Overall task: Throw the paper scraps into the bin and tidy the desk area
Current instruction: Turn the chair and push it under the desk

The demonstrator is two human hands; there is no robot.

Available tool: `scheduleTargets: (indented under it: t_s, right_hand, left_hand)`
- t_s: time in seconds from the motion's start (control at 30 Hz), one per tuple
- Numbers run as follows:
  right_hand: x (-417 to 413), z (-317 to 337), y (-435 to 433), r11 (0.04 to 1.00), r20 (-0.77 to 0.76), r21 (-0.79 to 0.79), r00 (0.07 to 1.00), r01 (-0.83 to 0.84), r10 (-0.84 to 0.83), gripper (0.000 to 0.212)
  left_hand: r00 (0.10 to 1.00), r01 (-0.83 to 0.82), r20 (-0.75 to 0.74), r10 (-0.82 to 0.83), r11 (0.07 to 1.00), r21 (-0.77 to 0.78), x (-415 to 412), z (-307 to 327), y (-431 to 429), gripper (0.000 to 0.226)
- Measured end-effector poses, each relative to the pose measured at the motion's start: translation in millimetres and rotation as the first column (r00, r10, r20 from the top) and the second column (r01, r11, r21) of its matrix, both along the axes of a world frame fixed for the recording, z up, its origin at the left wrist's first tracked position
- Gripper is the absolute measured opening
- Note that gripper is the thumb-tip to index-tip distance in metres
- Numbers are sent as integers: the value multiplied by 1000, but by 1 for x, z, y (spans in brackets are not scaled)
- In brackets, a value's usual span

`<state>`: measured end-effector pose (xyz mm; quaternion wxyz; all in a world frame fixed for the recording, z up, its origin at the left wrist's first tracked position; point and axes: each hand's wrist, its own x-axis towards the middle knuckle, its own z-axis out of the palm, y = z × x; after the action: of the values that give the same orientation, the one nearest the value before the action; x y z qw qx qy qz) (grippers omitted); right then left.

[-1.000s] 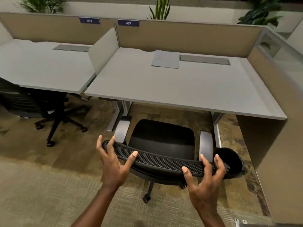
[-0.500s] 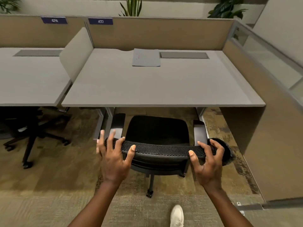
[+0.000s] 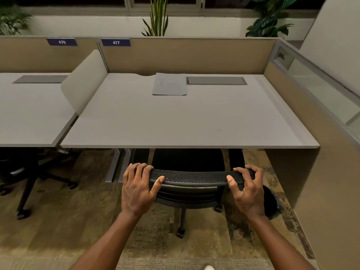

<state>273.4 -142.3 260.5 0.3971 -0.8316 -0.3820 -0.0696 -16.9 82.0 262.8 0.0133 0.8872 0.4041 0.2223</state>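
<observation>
- The paper (image 3: pixel 169 84) lies flat at the far middle of my desk (image 3: pixel 175 121), in the upper centre of the frame, well apart from both my hands.
- Just right of the paper sits a grey cable hatch (image 3: pixel 216 80), set into the desktop.
- The black bin (image 3: pixel 269 201) shows at lower right, on the floor just behind my right hand.
- My left hand (image 3: pixel 136 189) is wrapped over the left end of the chair backrest (image 3: pixel 194 177), thumb beneath the mesh edge.
- My right hand (image 3: pixel 246 191) clutches the right end likewise, fingers curled over the top.
- The chair seat is tucked partly under the desk's near edge.
</observation>
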Motion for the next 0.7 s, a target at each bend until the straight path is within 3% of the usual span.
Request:
scheduleTargets:
  t_s: [0.3,0.7]
  right_hand:
    - [78,-1,39,998,3,22,999,-54,54,50]
    - [142,2,77,994,-16,24,994,-104,105,49]
  left_hand:
    - [999,-35,37,34,999,27,69,-5,28,64]
    - [998,-61,-30,61,998,17,120,-3,53,66]
